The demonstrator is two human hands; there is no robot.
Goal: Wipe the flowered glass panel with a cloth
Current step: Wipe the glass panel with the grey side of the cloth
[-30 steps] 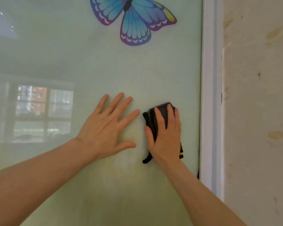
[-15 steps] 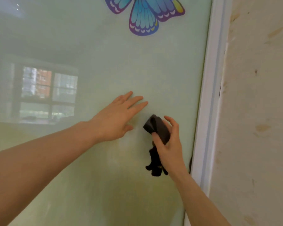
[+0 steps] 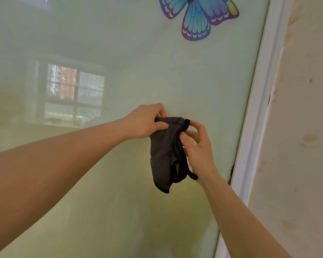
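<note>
A pale green glass panel (image 3: 131,56) fills most of the head view. A dark grey cloth (image 3: 164,155) with black edging hangs in front of it, off the glass. My left hand (image 3: 145,123) pinches the cloth's top left edge between thumb and fingers. My right hand (image 3: 198,148) grips the cloth's right side, its thumb on the fabric and its fingers curled near the top corner. The lower end of the cloth dangles free.
A blue and purple butterfly sticker (image 3: 199,15) sits high on the glass. A white frame (image 3: 257,108) borders the panel on the right. Beyond it stands a stained cream wall (image 3: 306,127). A window reflection (image 3: 73,94) shows at left.
My left hand left the glass and took hold of the cloth's top. My right hand lifted the cloth off the panel, and the cloth now hangs unfolded between both hands.
</note>
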